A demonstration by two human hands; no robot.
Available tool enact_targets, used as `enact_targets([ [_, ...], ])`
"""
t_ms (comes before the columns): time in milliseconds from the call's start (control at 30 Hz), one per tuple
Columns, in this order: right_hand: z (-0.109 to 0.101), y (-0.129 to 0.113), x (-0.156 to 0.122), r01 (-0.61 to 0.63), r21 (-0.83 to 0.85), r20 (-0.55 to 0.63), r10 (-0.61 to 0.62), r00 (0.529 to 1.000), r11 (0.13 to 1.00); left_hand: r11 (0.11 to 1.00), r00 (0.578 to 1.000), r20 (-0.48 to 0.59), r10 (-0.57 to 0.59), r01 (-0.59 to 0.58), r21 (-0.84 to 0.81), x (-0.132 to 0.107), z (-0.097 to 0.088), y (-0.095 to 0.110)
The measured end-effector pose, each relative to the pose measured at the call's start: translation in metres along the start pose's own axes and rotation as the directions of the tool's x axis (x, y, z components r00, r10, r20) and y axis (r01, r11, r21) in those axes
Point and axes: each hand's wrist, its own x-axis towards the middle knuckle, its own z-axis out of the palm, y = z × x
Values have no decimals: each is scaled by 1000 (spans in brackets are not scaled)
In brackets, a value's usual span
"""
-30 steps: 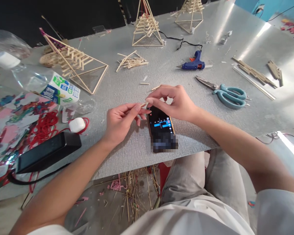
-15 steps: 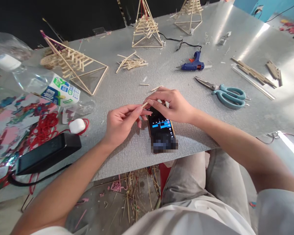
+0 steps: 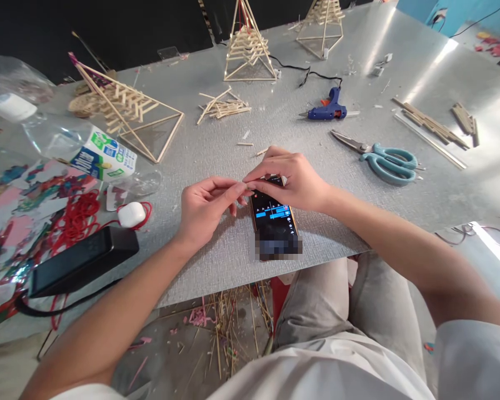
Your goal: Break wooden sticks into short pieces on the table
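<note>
My left hand [image 3: 204,206] and my right hand [image 3: 289,176] meet fingertip to fingertip just above the top of a phone [image 3: 273,214] that lies face up with its screen lit on the grey table [image 3: 216,150]. Both hands are closed in a pinch. In the earlier frames a short pale wooden stick sat between the fingertips; now the fingers hide it. Two loose short sticks [image 3: 250,145] lie on the table just beyond my right hand.
Blue-handled scissors [image 3: 385,158] and a blue glue gun [image 3: 328,108] lie at right. A stick bundle [image 3: 221,105] and stick pyramids [image 3: 248,47] stand farther back, one tipped pyramid [image 3: 125,114] at left. A plastic bottle [image 3: 73,144], a white earbud case [image 3: 131,213] and a black power bank [image 3: 81,258] lie at left.
My hands have drawn closer together, and the small stick that showed between my fingertips is now covered by them. The phone and the rest have stayed put.
</note>
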Motion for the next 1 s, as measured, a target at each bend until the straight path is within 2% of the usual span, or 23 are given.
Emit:
enact_targets([
  [100,1,1,-2,-38,-2,39,38,999,999,1000,999,40,-19,19,0,-1,-1,0],
  [267,1,1,-2,-143,62,47,140,989,988,1000,997,81,16,-15,-15,-2,-3,1],
  [733,-9,10,0,-221,162,38,217,975,962,987,969,247,24,17,-162,-1,-2,5],
  [833,-9,10,1,-234,166,46,230,972,958,985,969,247,1,42,-166,-2,-1,7],
  [1000,-7,7,0,-208,170,42,204,978,963,995,983,182,-25,42,-92,-1,-3,4],
])
